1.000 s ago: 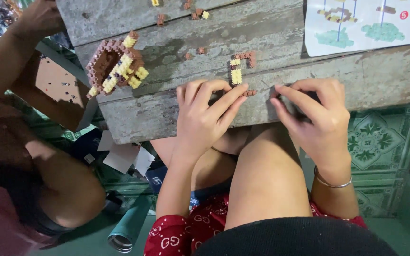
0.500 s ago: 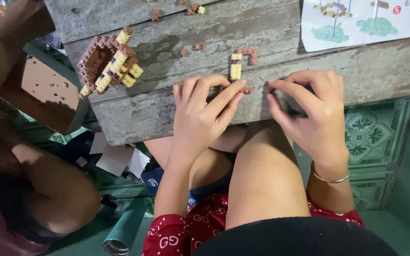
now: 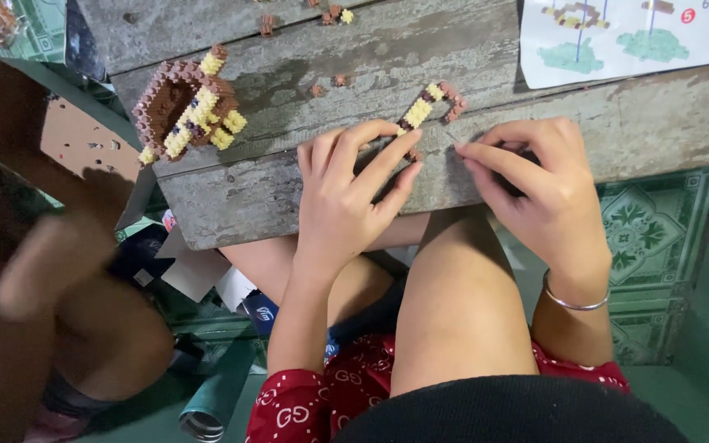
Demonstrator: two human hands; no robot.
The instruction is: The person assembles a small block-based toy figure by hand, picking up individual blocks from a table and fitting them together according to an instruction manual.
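Resting on the near edge of a weathered wooden surface (image 3: 289, 205), both hands work close together around a small strip of yellow and brown bricks (image 3: 428, 107). The left hand (image 3: 346, 197) lies palm down with its fingers fanned toward 1 o'clock; its index fingertip reaches the lower end of the strip, seemingly steadying it against the wood, and this grip is spread rather than closed on anything. The right hand (image 3: 535, 189), at 3 o'clock from the left, curls its fingers inward toward 10 o'clock, thumb and index drawn together near the strip; whether they pinch a brick cannot be told, since the fingertips hide whatever lies between them. A thin bracelet (image 3: 576, 302) circles the right wrist.

At 10 o'clock from the hands stands a larger brown and yellow brick model (image 3: 186, 107), set well apart from the work. Loose bricks (image 3: 326, 82) lie scattered between it and the strip, within reach. A printed instruction sheet (image 3: 633, 37) rests at 1 o'clock, laid flat where it can be read. Another person's blurred arm (image 3: 51, 262) appears at 8 o'clock, beside a cardboard box (image 3: 43, 131).
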